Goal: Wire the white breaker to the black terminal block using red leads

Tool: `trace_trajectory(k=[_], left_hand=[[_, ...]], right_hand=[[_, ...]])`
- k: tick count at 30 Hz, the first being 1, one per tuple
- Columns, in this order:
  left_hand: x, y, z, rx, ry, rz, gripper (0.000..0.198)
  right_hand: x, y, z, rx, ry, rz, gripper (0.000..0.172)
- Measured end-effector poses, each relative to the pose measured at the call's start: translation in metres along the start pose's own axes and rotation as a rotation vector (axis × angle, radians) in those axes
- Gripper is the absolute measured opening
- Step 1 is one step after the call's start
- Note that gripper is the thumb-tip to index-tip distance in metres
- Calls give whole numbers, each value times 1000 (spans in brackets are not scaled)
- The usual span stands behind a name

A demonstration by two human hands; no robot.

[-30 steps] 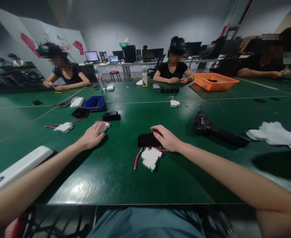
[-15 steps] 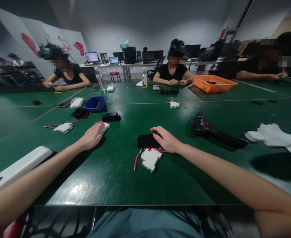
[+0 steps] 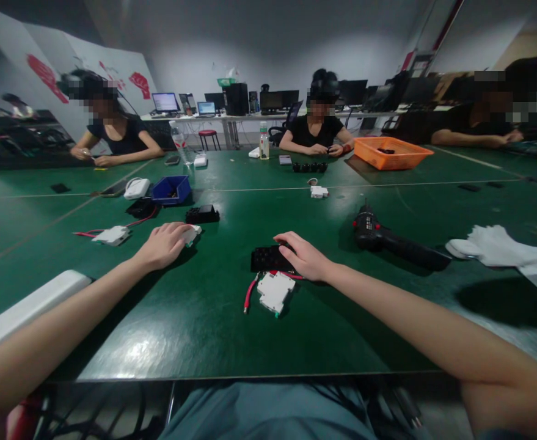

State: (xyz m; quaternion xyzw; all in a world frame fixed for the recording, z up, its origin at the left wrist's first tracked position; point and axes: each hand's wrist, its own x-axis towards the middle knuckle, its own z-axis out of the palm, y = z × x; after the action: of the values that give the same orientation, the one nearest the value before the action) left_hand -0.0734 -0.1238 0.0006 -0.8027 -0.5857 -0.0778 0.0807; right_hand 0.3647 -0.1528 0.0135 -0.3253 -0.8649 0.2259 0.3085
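My left hand (image 3: 164, 245) is closed around the near-left part of a white circuit breaker (image 3: 193, 234), its fingers hiding much of it. Just beyond lies a black plastic housing (image 3: 203, 214). My right hand (image 3: 307, 256) grips the right end of another black housing (image 3: 266, 259), thumb on the near side and fingers over the far edge. Directly in front of that housing a second white circuit breaker (image 3: 275, 292) lies flat, with red wires (image 3: 248, 294) at its sides. A third breaker (image 3: 111, 235) with red wire rests farther left.
A black power screwdriver (image 3: 394, 243) and white gloves (image 3: 495, 244) lie to the right. A blue bin (image 3: 171, 190) stands back left, a long white device (image 3: 32, 308) near left. Across the green table (image 3: 195, 342), people sit by an orange basket (image 3: 390, 156) and bottles (image 3: 263, 142).
The view has shifted slightly left. My left fingers have bent more over the white breaker, and its red wire is now hidden. My right hand stays on the black housing.
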Motion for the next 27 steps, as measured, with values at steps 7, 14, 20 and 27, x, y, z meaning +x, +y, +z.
trace_trajectory(k=[7,14,20,27], left_hand=[[26,-7,-1,0,131,8,55],[44,-32,29,-229,61,-109,75],[76,-22,40,-348,15,-79,81],[156,53,52,-385,35,31,80]], right_hand=[[-1,4,1,20,14,-1,37],[-1,4,-1,25,5,13,38],[-2,2,-3,39,13,13,37],[-3,1,-5,26,4,20,37]])
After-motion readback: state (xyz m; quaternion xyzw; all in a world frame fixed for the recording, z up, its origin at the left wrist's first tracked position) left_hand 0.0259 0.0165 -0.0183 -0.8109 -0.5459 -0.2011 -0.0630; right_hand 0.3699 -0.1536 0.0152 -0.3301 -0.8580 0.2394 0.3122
